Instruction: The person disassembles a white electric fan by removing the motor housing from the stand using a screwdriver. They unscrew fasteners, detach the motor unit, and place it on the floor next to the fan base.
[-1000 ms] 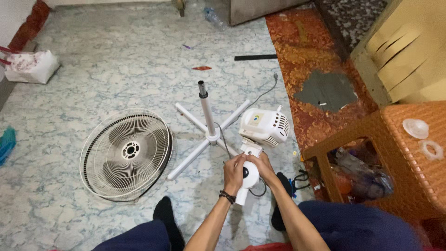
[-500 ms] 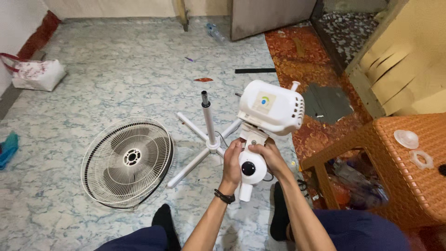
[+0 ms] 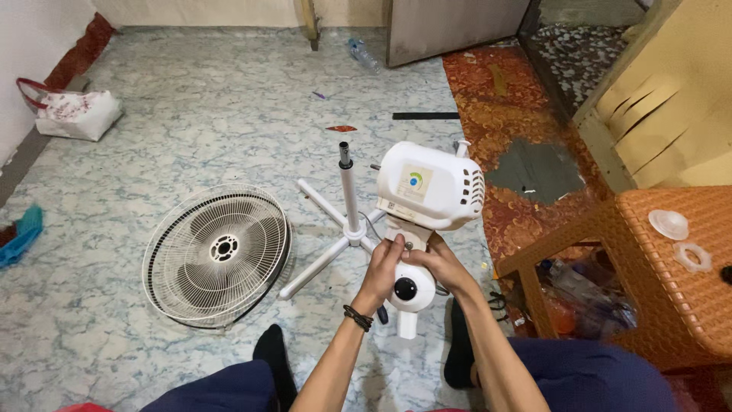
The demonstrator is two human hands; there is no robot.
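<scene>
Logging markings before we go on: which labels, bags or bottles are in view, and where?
Square pale sticker with a round blue-green emblem, on the white plastic fan motor housing above both hands.
White cloth bag with red handles, far left by the wall.
Clear plastic bottle, lying on the floor near the top.

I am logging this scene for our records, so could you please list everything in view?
fan motor head: 1, white, held up at centre
control knob housing: 1, white with black knob, between the hands
fan stand: 1, white cross base with upright pole, on floor
fan guard: 1, white, flat on floor at left
bag: 1, white and red, far left
cloth: 1, teal, left edge
stool: 1, orange woven, right
plastic cap: 1, clear, on stool
plastic ring: 1, clear, on stool
bottle: 1, clear, top
left hand: 1, grips housing
right hand: 1, grips housing
</scene>
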